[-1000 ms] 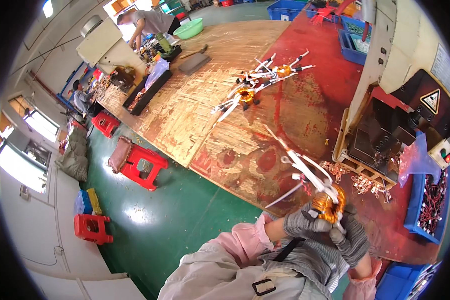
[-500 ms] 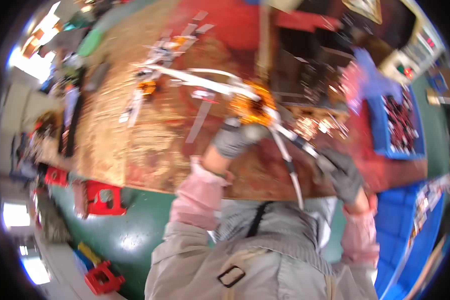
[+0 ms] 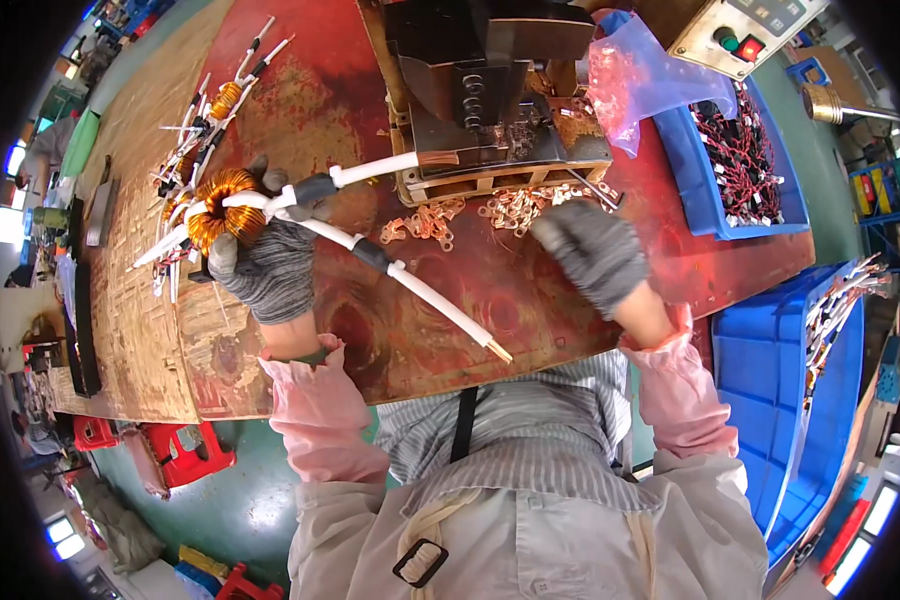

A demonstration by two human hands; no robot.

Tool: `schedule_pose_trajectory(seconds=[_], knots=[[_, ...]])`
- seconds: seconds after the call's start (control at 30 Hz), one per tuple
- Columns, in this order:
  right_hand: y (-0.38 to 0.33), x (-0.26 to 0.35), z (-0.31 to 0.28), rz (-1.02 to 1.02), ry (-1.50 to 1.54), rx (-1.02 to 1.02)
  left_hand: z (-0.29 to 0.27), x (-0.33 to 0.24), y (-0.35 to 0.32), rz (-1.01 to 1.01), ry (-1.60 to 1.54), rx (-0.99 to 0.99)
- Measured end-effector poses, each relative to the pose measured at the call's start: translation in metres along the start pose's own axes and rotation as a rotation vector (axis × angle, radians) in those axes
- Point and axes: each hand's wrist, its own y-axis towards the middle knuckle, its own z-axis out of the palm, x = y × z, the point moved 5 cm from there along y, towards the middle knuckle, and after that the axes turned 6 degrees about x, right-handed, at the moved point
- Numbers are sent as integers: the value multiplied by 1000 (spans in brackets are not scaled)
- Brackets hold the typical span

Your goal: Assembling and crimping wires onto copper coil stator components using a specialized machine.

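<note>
My gloved left hand [image 3: 265, 265] is closed around a toroidal coil [image 3: 220, 208] wound with copper wire, held above the bench. Two white-sleeved leads with black bands run rightward from the coil. The upper lead [image 3: 375, 170] ends in bare copper strands in front of the machine; the lower lead [image 3: 440, 305] slants toward the bench's near edge, its bare copper tip showing. At the near side of a pile of copper terminal lugs [image 3: 520, 208], my gloved right hand [image 3: 595, 255] has its fingers curled together. Whatever lies between those fingertips is hidden.
A dark press machine [image 3: 490, 60] stands at the back, its control box [image 3: 745, 35] to the right. A blue bin [image 3: 690, 190] of red-and-black wires sits on the bench's right, under a plastic bag [image 3: 650, 80]. More wound coils [image 3: 225, 100] lie left. A large blue crate [image 3: 770, 400] stands lower right.
My left hand has carried the coil leftward relative to the bench. My right hand has left the lead's end and is now by the copper lugs. The view has shifted too.
</note>
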Motion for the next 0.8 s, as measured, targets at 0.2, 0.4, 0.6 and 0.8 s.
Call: schedule_pose_trajectory(seconds=[0.2, 0.4, 0.6, 0.8], knots=[[27, 10, 45, -125, -520, 222, 4, 14, -2, -59, 98, -55], [19, 11, 26, -89, -215, 127, -5, 24, -3, -130, 44, -56], [20, 9, 24, 5, 254, 164, -1, 21, -2, -69, 80, -93], [17, 28, 42, -341, -231, 261, 3, 19, -1, -59, 44, -49]])
